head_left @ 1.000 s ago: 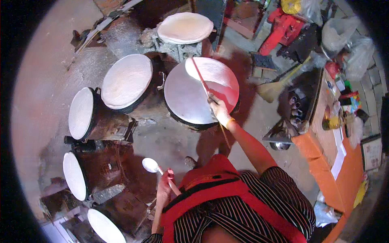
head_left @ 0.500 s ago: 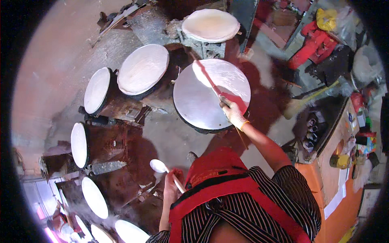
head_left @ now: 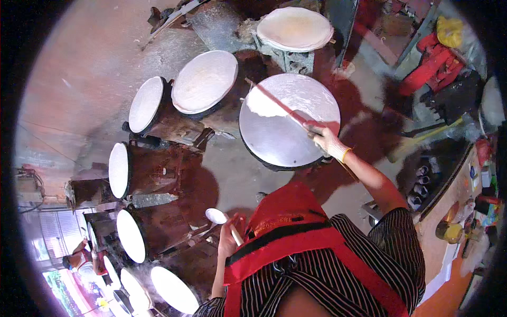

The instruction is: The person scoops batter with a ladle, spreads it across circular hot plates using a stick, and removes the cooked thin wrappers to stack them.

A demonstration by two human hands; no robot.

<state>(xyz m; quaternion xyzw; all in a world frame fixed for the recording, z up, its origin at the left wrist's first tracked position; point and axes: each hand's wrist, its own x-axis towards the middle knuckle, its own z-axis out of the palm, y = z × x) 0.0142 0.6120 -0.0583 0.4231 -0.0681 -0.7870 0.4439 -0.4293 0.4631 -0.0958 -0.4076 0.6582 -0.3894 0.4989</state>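
Note:
My right hand (head_left: 325, 140), in a pale glove, is closed around a long thin wooden stick (head_left: 280, 103). The stick slants over a round metal griddle (head_left: 274, 148). A thick white batter patch (head_left: 264, 101) lies at the griddle's far left, and a thinner film (head_left: 317, 90) coats its far right. The near part is bare metal. At lower left, in front of my red apron (head_left: 288, 206), my left hand (head_left: 227, 242) is wrapped round the handle of a ladle (head_left: 215, 215). The ladle's pale bowl points up and left, away from the griddle.
More round griddles with white sheets curve around the left, such as one sheet (head_left: 205, 82) and another (head_left: 294, 29) behind. Brown stove bodies (head_left: 153, 169) support them. A cluttered table (head_left: 435, 211) stands at right. A person (head_left: 82, 261) is at the far lower left.
The thick batter has moved from the griddle's far right toward its far left, leaving a thin film behind. My right hand has turned with the stick. The whole view has shifted slightly.

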